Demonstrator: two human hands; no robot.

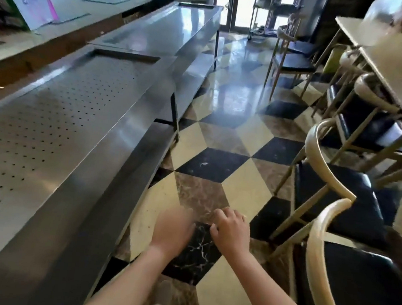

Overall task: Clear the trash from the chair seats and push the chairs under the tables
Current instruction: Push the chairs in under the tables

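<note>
Both hands out front over the floor (221, 134), holding nothing: left hand (172, 230) blurred, looks loosely open; right hand (230, 230) fingers curled, empty. Chairs (350, 209) line the right side by the tables (396, 69), dark seats, no trash visible on them. Risk: glossy tiles, chair legs may skid or catch a table leg when pushed; narrow aisle beside the steel counter (59, 125). Checkered floor, glass doorway at the far end
</note>
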